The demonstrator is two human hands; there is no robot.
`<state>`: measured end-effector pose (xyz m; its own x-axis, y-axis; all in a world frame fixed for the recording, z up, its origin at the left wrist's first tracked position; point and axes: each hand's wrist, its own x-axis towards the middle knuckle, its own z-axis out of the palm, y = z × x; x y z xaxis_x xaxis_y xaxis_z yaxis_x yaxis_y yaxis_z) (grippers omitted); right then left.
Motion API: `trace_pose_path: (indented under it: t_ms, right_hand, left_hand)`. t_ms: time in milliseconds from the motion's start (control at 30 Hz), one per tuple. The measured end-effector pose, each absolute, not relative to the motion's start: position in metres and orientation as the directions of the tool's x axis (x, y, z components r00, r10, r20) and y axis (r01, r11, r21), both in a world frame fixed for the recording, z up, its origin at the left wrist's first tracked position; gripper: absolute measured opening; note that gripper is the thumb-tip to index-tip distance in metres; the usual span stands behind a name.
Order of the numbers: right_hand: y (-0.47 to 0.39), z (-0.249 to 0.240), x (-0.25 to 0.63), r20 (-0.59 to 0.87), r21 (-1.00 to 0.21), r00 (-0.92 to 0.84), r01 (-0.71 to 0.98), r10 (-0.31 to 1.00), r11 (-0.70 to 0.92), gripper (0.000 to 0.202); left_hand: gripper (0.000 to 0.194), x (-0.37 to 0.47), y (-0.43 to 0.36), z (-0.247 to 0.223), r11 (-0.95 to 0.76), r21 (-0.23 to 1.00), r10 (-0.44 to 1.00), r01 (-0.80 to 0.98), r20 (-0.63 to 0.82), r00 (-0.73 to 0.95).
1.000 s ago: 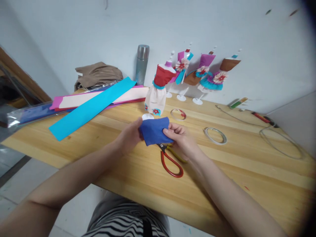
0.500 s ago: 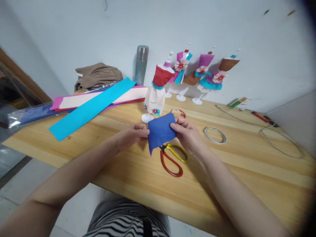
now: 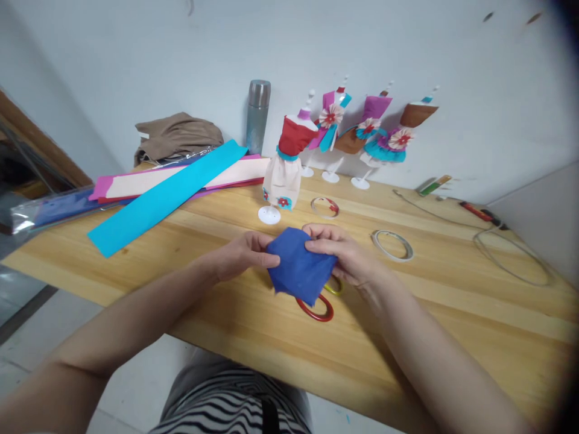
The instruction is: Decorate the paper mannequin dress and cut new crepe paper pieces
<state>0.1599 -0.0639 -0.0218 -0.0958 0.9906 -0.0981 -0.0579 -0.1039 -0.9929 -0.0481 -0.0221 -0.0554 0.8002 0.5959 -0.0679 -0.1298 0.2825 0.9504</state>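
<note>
A piece of blue crepe paper (image 3: 300, 265) is held up between my two hands, above the table. My left hand (image 3: 250, 254) pinches its left edge with the thumb in front. At the upper right, my right hand (image 3: 337, 248) grips it between thumb and fingers. Behind and below the paper lies a pair of scissors (image 3: 318, 313); only parts of its red and yellow handles show, and its blades are hidden. Just beyond stands a small dress form (image 3: 283, 172) with a red top and a pale skirt trimmed with flowers.
Strips of crepe paper (image 3: 163, 202) lie at the left by a brown cloth (image 3: 181, 138) and a flask (image 3: 259, 117). More dressed forms (image 3: 375, 129) line the wall. Tape rolls (image 3: 392, 245), a glue gun (image 3: 482, 214) and its cable are on the right.
The blue paper has come lower and nearer, turned and opened wider, and now covers more of the scissors. Both hands have moved down slightly with it, still holding on.
</note>
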Motion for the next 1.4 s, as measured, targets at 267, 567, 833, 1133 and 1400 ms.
trace_pose_path:
  t_ms: [267, 567, 833, 1133, 1400]
  right_hand:
    - [-0.052, -0.037, 0.163, -0.207, -0.943, -0.084, -0.25, 0.975, -0.222, 0.045]
    - [-0.053, -0.043, 0.157, 0.025, -0.999, 0.13, -0.042, 0.991, 0.031, 0.035]
    - [-0.053, -0.052, 0.154, -0.068, -0.994, 0.101, -0.094, 0.993, -0.058, 0.036]
    - [-0.055, -0.054, 0.152, -0.022, -1.0, 0.031, -0.015, 0.999, -0.022, 0.041]
    - [-0.058, -0.041, 0.156, -0.059, -0.983, -0.087, -0.169, 0.994, -0.073, 0.046]
  left_hand:
    - [0.039, -0.044, -0.02, -0.054, 0.129, 0.952, 0.901, -0.276, 0.004, 0.434]
    - [0.036, -0.043, -0.018, -0.053, 0.134, 0.959, 0.938, -0.248, -0.042, 0.344]
    - [0.042, -0.043, -0.016, -0.06, 0.171, 0.956, 0.929, -0.238, -0.076, 0.363]
    - [0.04, -0.045, -0.013, -0.064, 0.121, 0.956, 0.916, -0.269, -0.003, 0.402]
    - [0.042, -0.049, -0.019, -0.058, 0.265, 0.948, 0.781, -0.176, -0.105, 0.616]
